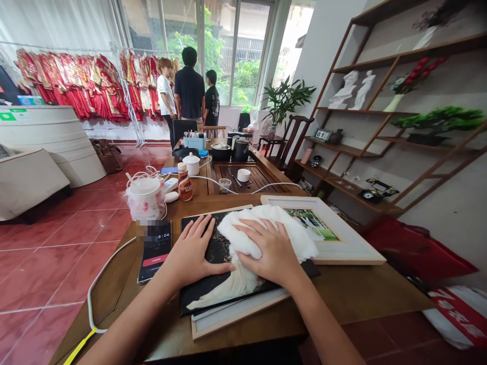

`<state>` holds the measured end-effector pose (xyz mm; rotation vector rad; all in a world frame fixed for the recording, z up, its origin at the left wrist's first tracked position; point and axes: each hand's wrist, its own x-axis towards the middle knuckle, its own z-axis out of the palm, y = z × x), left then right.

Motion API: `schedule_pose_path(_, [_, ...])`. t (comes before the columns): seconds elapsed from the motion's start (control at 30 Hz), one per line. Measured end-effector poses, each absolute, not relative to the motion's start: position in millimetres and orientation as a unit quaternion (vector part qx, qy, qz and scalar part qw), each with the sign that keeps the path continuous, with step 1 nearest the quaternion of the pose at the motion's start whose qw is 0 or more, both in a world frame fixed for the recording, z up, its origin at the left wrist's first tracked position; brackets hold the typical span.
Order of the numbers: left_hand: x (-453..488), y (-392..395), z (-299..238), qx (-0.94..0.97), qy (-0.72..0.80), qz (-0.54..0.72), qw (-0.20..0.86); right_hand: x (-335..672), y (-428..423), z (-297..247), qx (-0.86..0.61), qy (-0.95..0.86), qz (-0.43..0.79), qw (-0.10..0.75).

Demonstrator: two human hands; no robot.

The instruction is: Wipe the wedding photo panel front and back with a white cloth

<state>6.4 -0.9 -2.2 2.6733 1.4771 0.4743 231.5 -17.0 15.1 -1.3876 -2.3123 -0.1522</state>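
My left hand [196, 256] lies with spread fingers on the left part of a black board [211, 291], which carries a pale painted or relief shape [228, 286] and gold-coloured specks. On the board's right side my right hand [268, 248] rests over a bunched white fluffy cloth [300, 241], its fingers spread across the top. Whether those fingers pinch the cloth underneath is hidden. Beneath the board, a light wood frame [236, 319] sticks out at the front. A second framed picture [342, 248] with a photo lies behind and to the right, partly covered by the cloth.
Left of the board lie a phone [155, 251] and a white cable [91, 299]. Behind stand a bagged cup [146, 197], a brown bottle [185, 182] and a tea tray [258, 177]. Several people [190, 94] stand by the windows. Shelves [380, 109] line the right wall.
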Motion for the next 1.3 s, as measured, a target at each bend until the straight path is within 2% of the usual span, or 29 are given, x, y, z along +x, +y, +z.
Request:
schedule_pose_path(0.33, [8, -3, 1, 0.862, 0.486, 0.142, 0.031, 240, -54, 9, -0.501, -0.835, -0.044, 0.221])
schedule_pose_path(0.7, [7, -1, -4, 0.867, 0.472, 0.158, 0.020, 228, -18, 17, -0.496, -0.837, -0.041, 0.228])
schedule_pose_path(1.1, [7, -1, -4, 0.864, 0.478, 0.155, 0.022, 235, -55, 10, -0.510, -0.828, -0.050, 0.228])
schedule_pose_path(1.3, [7, -1, -5, 0.869, 0.470, 0.154, 0.019, 237, -43, 17, -0.505, -0.835, -0.036, 0.217])
